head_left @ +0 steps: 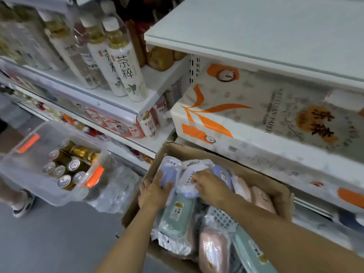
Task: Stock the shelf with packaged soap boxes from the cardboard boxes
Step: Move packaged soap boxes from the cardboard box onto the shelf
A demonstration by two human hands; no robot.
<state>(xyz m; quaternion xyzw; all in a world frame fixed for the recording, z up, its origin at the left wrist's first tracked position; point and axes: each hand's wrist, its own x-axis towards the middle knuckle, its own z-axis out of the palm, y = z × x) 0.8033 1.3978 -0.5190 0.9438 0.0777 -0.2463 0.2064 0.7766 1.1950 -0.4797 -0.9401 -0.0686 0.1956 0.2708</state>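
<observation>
An open cardboard box (275,192) stands on the floor below the shelves, full of plastic-wrapped soap boxes in lilac, green and pink. My left hand (154,192) grips a lilac soap box (167,175) at the box's left side. My right hand (211,186) is closed on a white and lilac wrapped soap box (194,172) near the middle of the pile. A green soap box (176,215) lies just under both hands. Pink soap boxes (213,249) lie to the right and at the front.
A white shelf (256,36) sits above large orange-printed tissue packs (266,119) on the right. Tea bottles (126,71) fill the shelves at left. A clear plastic bin (29,174) of cans stands on the floor at left, with another person's shoe (23,203) beside it.
</observation>
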